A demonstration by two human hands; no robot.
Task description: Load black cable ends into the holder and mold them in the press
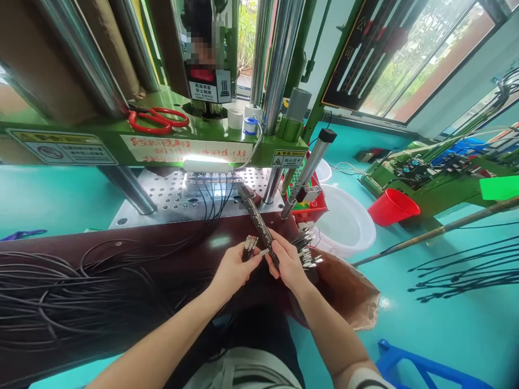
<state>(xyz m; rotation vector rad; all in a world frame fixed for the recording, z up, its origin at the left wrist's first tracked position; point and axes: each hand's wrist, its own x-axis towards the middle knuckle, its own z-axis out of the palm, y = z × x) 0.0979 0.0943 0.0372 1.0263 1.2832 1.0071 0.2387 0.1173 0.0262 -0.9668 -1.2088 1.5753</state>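
My left hand (235, 266) is closed around a small bunch of cable ends with metal connectors (250, 244). Its thumb and fingertips meet a small pale connector at the bar's side. My right hand (288, 260) grips the lower end of a long dark metal bar (257, 219) with small fittings along it. The bar slants up and left, its far end over the edge of the perforated metal plate (162, 186). Several black cables (211, 202) run from under the green press onto the plate. More connector-tipped cables (310, 254) stick out just beyond my right hand.
A large heap of black cables (73, 292) covers the left of the dark bench. Red-handled scissors (158, 120) and white rolls (235, 119) lie on the green press (259, 143). To the right are a brown paper-lined container (344, 292), a white tub (344, 221) and a red bucket (393, 208).
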